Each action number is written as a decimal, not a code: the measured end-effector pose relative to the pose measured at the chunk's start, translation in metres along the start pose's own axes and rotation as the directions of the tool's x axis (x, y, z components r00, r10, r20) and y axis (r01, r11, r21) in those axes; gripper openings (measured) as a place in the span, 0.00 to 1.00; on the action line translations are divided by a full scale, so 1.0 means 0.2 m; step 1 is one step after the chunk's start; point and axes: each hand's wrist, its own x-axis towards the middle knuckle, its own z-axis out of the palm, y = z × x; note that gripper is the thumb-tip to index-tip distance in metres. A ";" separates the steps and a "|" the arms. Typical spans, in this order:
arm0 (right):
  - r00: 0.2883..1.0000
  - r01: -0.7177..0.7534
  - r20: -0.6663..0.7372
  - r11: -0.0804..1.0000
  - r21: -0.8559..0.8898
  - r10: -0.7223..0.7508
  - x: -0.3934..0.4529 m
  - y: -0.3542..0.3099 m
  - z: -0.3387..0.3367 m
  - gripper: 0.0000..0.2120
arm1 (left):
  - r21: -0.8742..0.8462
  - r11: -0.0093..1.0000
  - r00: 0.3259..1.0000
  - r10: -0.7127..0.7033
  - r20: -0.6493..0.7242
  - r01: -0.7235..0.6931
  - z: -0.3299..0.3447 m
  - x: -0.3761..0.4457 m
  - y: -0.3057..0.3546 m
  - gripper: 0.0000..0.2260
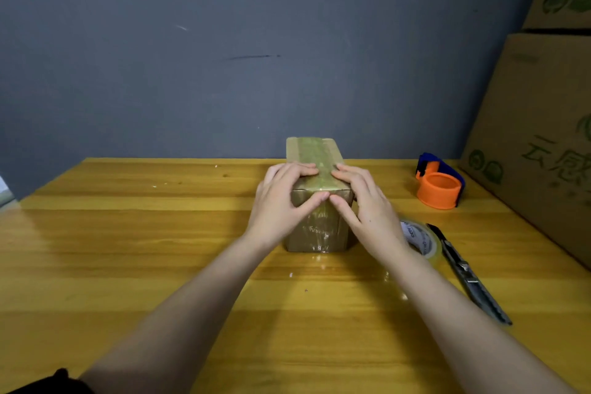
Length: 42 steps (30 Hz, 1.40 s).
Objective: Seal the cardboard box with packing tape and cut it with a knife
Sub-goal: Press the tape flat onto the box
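Observation:
A small brown cardboard box [315, 150] stands on the wooden table [144, 233], its long side running away from me. Clear tape runs along its top and down its near face. My left hand [281, 201] and my right hand [364, 201] both rest on the box's near top edge. Their fingers lie flat on the top and their thumbs press the tape on the near face. A roll of clear packing tape [422, 238] lies just right of my right wrist, partly hidden by it. A grey utility knife [470, 275] lies beside the roll.
An orange and blue tape dispenser [439, 182] sits at the back right of the table. Large printed cardboard cartons [543, 137] lean along the right edge. A grey wall stands behind the table.

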 end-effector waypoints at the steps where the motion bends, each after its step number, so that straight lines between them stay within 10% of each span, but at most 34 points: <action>1: 1.000 0.006 0.022 1.000 -0.022 -0.006 0.00 0.00 -0.01 0.22 | 0.019 1.000 1.000 0.010 0.018 -0.010 0.00 0.00 0.00 0.21; 17: 0.984 -0.021 0.177 0.996 -0.086 0.036 -0.01 -0.04 -0.04 0.42 | 0.242 0.958 0.963 0.094 0.252 -0.156 -0.09 0.00 -0.04 0.37; 27: 0.980 -0.079 0.189 0.993 0.089 0.061 0.03 -0.13 0.02 0.38 | 0.034 0.999 0.950 0.015 0.312 -0.027 -0.18 -0.01 -0.09 0.34; 42: 0.963 -0.159 0.223 0.987 0.027 0.149 0.08 -0.19 0.09 0.43 | 0.356 0.934 0.917 -0.167 0.361 0.030 -0.22 0.04 -0.04 0.41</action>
